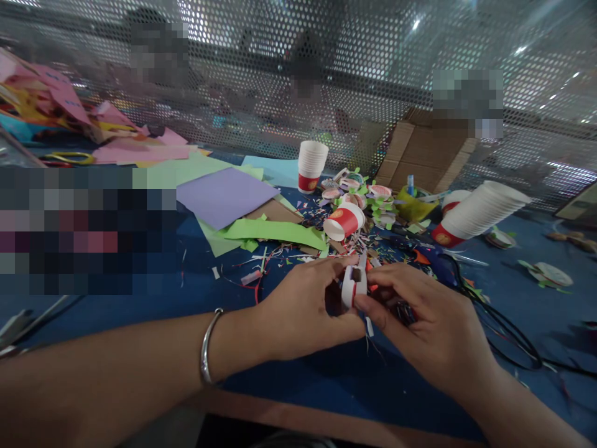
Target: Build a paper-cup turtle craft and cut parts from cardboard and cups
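Between both hands, above the blue table near its front edge, is a small white paper-cup piece [347, 292] with a thin red line and an opening in its top. My left hand [298, 305], below a silver bangle [209, 345], closes its fingers and thumb round the left side. From the right, my right hand [429, 317] pinches the same piece with thumb and fingertips. Narrow white strips stick out above and below it. Just behind lies a red and white paper cup [344, 222] on its side, among coloured paper scraps.
Beyond are upright stacked cups [313, 165], a leaning cup stack [487, 211], a heap of cut cup pieces [380, 191] and cardboard [420, 149]. Purple paper [226, 196] and a green strip [275, 233] lie left. A black cable [508, 333] loops at right. Perforated metal [261, 81] stands behind.
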Tool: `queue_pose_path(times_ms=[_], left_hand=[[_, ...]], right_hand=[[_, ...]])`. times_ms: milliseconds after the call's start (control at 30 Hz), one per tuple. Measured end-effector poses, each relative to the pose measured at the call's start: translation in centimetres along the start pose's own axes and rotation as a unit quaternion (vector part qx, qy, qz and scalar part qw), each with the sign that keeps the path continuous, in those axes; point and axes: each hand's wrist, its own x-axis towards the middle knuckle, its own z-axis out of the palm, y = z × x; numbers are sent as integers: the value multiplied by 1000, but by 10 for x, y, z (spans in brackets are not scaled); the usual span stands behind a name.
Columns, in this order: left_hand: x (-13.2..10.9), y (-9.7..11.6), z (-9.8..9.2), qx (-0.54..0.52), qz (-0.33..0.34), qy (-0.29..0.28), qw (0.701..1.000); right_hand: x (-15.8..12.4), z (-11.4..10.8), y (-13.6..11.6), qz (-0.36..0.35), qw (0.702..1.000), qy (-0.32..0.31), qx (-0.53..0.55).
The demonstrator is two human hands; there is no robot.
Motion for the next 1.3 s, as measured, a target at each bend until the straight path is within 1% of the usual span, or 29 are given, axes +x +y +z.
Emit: queue_pose_path(times_ms=[100,167,233,300,367,433,567,667,733,900,1033,1300], left_hand=[[1,0,-1,12,-7,5,1000],[3,-1,-1,-21,-38,-3,999],[6,-5,0,-100,-83,-18,991],[9,-11,1,-194,-115,-35,974],[12,-15,1,-267,-125,-46,954],[13,-15,1,-309,-135,-54,940],[13,-9,1,-339,-183,-52,921],[13,-7,2,-351,-191,-59,915],[12,-8,2,-347,-178,-62,919],[10,-11,4,-282,-117,-51,951],[8,-11,8,-224,-109,-27,968],[5,-11,11,-103,-99,26,989]], right_hand=[[1,-1,1,-8,1000,6,-5],[1,0,2,-17,1000,12,-8],[2,1,4,-28,999,17,-8],[3,2,6,-37,999,20,-7],[4,3,8,-43,999,20,-4],[4,3,8,-39,999,17,-2],[5,1,7,-27,1000,6,0],[5,1,7,-27,1000,5,-2],[5,2,7,-25,1000,6,-4],[5,5,8,-36,999,13,-6],[6,8,8,-36,999,13,-15],[7,11,11,-20,1000,6,-13]])
